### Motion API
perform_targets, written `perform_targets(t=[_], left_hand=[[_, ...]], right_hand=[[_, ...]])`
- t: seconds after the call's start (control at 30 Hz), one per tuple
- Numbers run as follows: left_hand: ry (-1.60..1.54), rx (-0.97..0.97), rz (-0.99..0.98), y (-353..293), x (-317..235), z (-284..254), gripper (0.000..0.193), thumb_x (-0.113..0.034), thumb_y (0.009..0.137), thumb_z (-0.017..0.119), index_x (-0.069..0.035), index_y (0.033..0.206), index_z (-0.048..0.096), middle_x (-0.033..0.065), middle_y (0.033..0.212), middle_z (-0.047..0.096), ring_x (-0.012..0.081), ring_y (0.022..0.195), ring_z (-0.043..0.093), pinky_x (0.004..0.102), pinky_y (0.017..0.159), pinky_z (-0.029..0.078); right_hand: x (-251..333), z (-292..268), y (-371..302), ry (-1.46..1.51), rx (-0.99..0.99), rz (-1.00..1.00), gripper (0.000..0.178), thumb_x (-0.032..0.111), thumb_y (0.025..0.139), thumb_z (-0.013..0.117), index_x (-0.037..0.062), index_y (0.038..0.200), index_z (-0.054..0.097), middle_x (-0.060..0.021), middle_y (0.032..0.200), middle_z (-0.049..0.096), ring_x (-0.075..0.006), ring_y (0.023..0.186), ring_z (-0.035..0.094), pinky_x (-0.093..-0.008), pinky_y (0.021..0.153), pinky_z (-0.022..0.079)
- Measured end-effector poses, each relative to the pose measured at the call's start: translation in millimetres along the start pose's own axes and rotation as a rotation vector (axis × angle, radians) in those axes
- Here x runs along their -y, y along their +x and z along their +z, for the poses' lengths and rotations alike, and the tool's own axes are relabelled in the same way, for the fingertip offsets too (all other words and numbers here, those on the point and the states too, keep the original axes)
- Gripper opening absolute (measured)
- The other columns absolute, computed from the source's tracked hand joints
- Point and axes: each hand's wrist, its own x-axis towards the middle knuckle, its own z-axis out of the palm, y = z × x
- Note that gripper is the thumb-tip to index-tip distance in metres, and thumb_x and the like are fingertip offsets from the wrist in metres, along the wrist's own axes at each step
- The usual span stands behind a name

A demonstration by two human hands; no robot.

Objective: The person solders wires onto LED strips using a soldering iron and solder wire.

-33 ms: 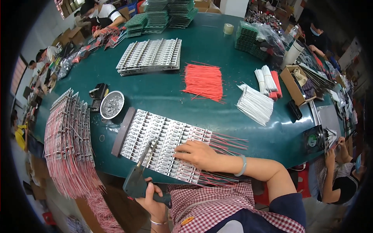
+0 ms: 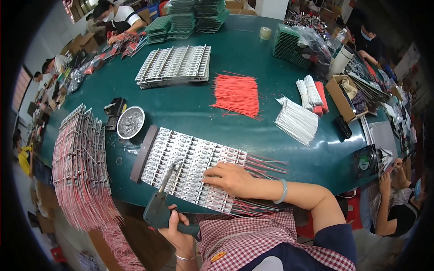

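Note:
My left hand (image 2: 177, 230) is wrapped round the grip of a dark green soldering gun (image 2: 156, 210). The gun's thin metal tip points away from me over a panel of white circuit boards (image 2: 192, 158). Whether the tip touches a board, I cannot tell. My right hand (image 2: 233, 179) lies on the panel's right part, palm down, fingers stretched out. Rows of small silver parts cover the panel. From its right side stick out red and white wires (image 2: 266, 165). A dark brown bar (image 2: 144, 153) runs along the panel's left edge.
Wired panels (image 2: 79, 153) are piled at left, wires hanging over the table edge. Beyond the work stand a metal bowl (image 2: 130, 122), stacked white panels (image 2: 174, 65), red wires (image 2: 236, 95) and white wires (image 2: 297, 121). A cardboard box (image 2: 341, 99) stands at right. Other people sit around the table.

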Motion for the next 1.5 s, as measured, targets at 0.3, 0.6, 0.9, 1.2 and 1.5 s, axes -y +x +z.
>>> perform_targets(t=[0.3, 0.6, 0.9, 1.2, 1.5], left_hand=[[-0.077, -0.045, -0.059, 13.0, 17.1, 17.4, 0.033, -0.008, 0.095, 0.059, 0.003, 0.126, 0.053, 0.0118, 0.113, 0.061, 0.0201, 0.099, 0.063, 0.0363, 0.086, 0.056], [-0.005, -0.016, -0.043, 21.5, 22.4, 15.7, 0.033, -0.010, 0.096, 0.061, 0.002, 0.126, 0.055, 0.0099, 0.114, 0.063, 0.0189, 0.104, 0.063, 0.0350, 0.086, 0.056], [0.055, 0.041, 0.050, 4.2, 23.1, 31.6, 0.036, -0.002, 0.093, 0.063, 0.004, 0.127, 0.055, 0.0130, 0.112, 0.065, 0.0174, 0.089, 0.063, 0.0303, 0.075, 0.055], [0.099, 0.081, 0.130, -1.6, 8.6, 34.1, 0.041, -0.001, 0.090, 0.065, 0.004, 0.130, 0.054, 0.0138, 0.112, 0.067, 0.0175, 0.088, 0.064, 0.0300, 0.073, 0.056], [0.144, 0.192, 0.192, -12.9, -9.4, 43.1, 0.046, -0.001, 0.087, 0.063, 0.005, 0.132, 0.052, 0.0162, 0.115, 0.066, 0.0202, 0.091, 0.063, 0.0324, 0.075, 0.055]], right_hand=[[-13.0, -26.6, -28.7, 0.010, -0.028, 0.040, 0.033, 0.011, 0.086, 0.062, 0.0121, 0.119, 0.067, -0.0060, 0.123, 0.063, -0.0256, 0.107, 0.059, -0.0398, 0.086, 0.051], [-92.0, -112.8, -105.2, -0.611, -0.418, 0.666, 0.039, 0.000, 0.073, 0.077, 0.0003, 0.112, 0.067, -0.0112, 0.103, 0.062, -0.0312, 0.095, 0.060, -0.0398, 0.080, 0.052], [-117.8, -107.2, -120.3, -0.693, -0.494, 0.589, 0.018, -0.001, 0.078, 0.070, 0.0032, 0.095, 0.071, -0.0063, 0.089, 0.062, -0.0254, 0.085, 0.062, -0.0385, 0.069, 0.053], [-97.2, -139.5, -94.5, -0.718, -0.364, 0.469, 0.026, -0.007, 0.074, 0.060, 0.0020, 0.098, 0.063, -0.0126, 0.095, 0.055, -0.0295, 0.092, 0.057, -0.0391, 0.073, 0.053], [-57.5, -138.3, -11.0, -0.983, 0.437, 0.277, 0.007, 0.011, 0.070, 0.072, 0.0088, 0.075, 0.076, -0.0083, 0.084, 0.063, -0.0233, 0.088, 0.059, -0.0322, 0.070, 0.049]])
